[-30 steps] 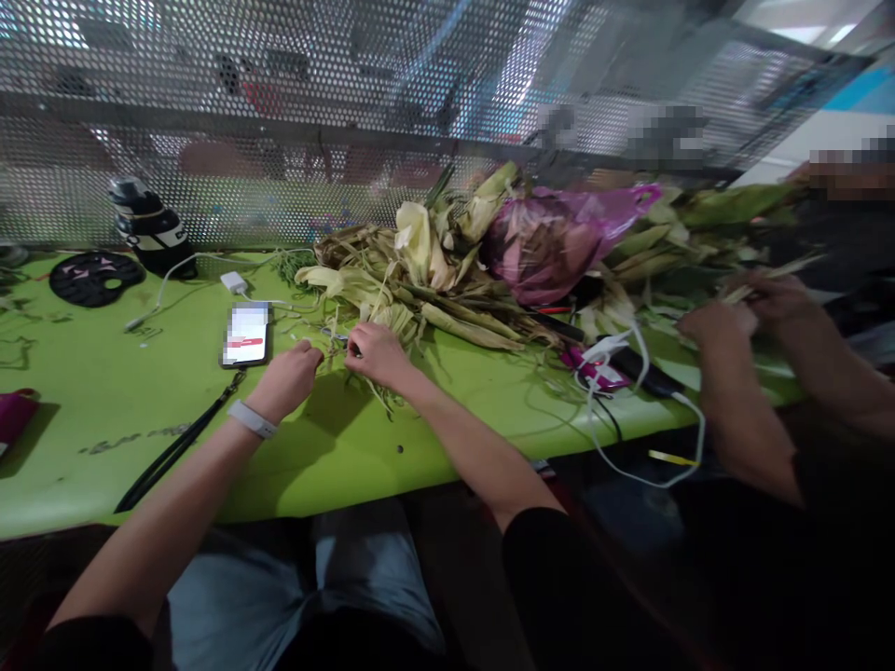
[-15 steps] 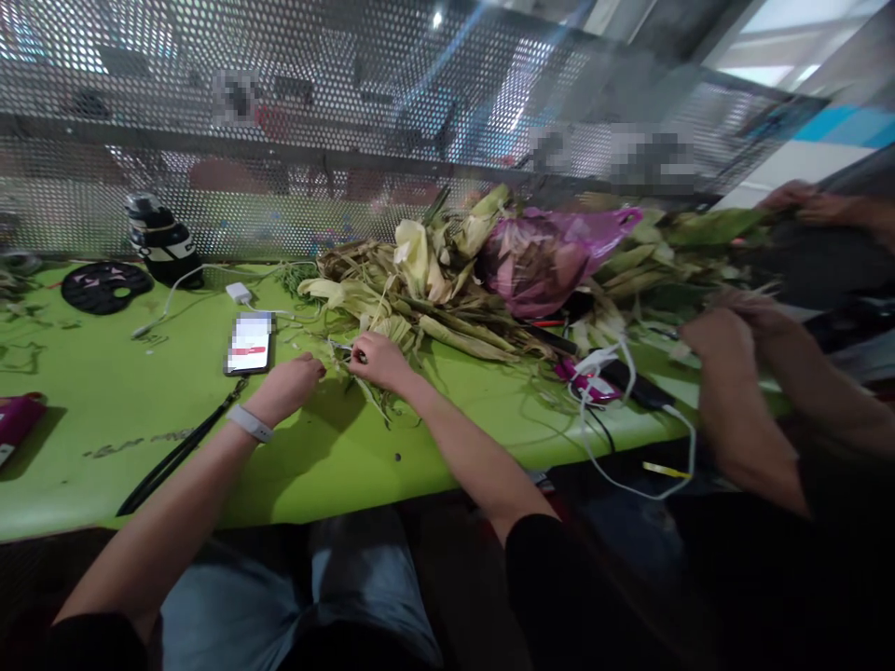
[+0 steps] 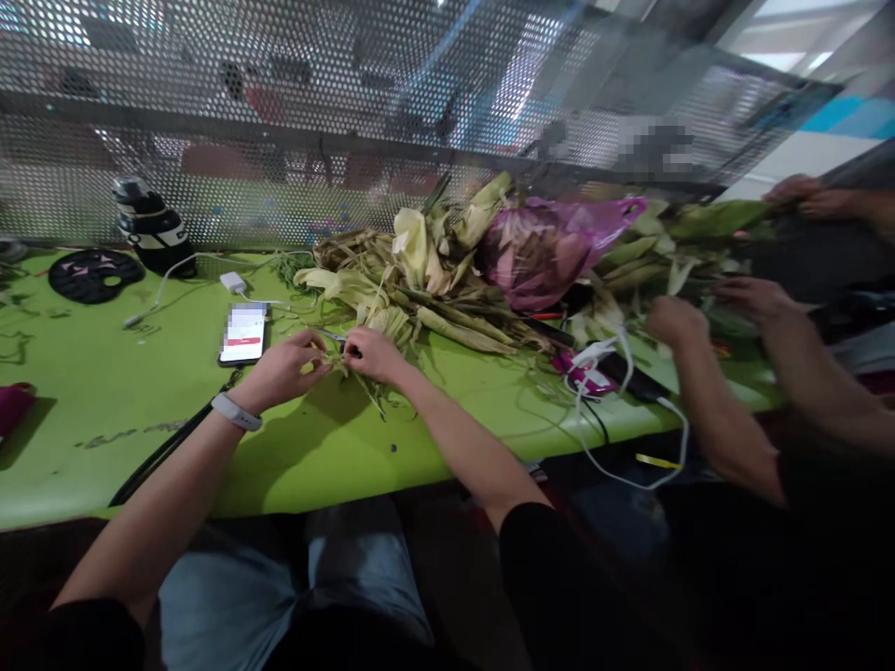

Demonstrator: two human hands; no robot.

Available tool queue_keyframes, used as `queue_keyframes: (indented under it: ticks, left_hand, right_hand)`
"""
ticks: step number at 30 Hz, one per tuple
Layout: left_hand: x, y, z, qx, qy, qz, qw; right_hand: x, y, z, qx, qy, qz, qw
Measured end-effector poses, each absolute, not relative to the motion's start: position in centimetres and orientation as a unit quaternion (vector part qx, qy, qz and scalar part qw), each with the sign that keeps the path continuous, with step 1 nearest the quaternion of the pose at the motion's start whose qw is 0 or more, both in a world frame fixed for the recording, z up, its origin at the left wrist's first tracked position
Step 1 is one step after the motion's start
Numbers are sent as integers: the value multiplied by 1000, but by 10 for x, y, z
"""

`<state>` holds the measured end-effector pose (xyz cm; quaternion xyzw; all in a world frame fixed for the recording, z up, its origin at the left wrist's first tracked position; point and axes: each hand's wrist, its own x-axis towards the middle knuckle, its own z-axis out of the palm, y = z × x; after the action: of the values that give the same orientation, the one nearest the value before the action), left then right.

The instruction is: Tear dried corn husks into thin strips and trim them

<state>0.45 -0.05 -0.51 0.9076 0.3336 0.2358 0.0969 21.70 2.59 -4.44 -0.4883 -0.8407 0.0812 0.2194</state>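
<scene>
- Head view, the only one here: the left hand [image 3: 297, 362] had just closed the gap to the right hand [image 3: 374, 354]. Half a second earlier it sat a bit off with the fingers bunched up, then its fingers spread some and reached right in.
- Left hand state: half-curled, thumb and fingertips at the thin pale-green plant strips [image 3: 337, 360]. Honestly can't tell whether it had a real pinch on them or was just touching.
- Right hand state: curled nearly closed around something dark, which I'd guess was the handle of the slim grey metal-looking tool [image 3: 331, 335] poking out leftward. Scissors maybe, too small to be sure.
- The strips lay between the two hands, loose ends trailing under the right one onto the bright green table [image 3: 294, 475], just in front of the big heap of dried tan-and-green corn husks [image 3: 419, 298].
- What that meant for the work, as I read it: both hands were now on the same little bunch instead of just one.
- Off to the right, a co-worker's two hands [image 3: 678, 321] had moved apart from each other, near more husks past the see-through pink-purple plastic bag [image 3: 545, 256].
</scene>
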Motion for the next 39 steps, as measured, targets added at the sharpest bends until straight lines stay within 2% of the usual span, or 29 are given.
queue_keyframes:
  ticks: [3,7,14,17,25,29,32,35,39]
  left_hand:
    - [6,-1,-5,900,292,229,229]
    - [8,6,-17,822,332,209,413]
    - [5,15,-26,651,428,329,533]
    - [7,15,-28,641,441,339,529]
    - [11,14,-37,736,431,314,418]
    - [11,12,-36,757,424,315,385]
    - [11,9,-32,763,412,308,391]
    - [12,8,-31,781,380,305,392]
    - [13,7,-32,771,359,317,420]
  right_hand:
    - [217,29,-48,-458,-855,97,223]
    - [220,28,-48,-425,-859,130,256]
    - [223,16,-36,-403,-862,122,283]
    - [219,12,-34,-390,-865,97,299]
    - [207,2,-38,-372,-855,88,351]
    - [206,1,-37,-368,-835,159,378]
    - [207,2,-35,-390,-793,262,387]
    - [208,4,-34,-406,-770,353,343]
    - [210,8,-37,-400,-777,370,316]
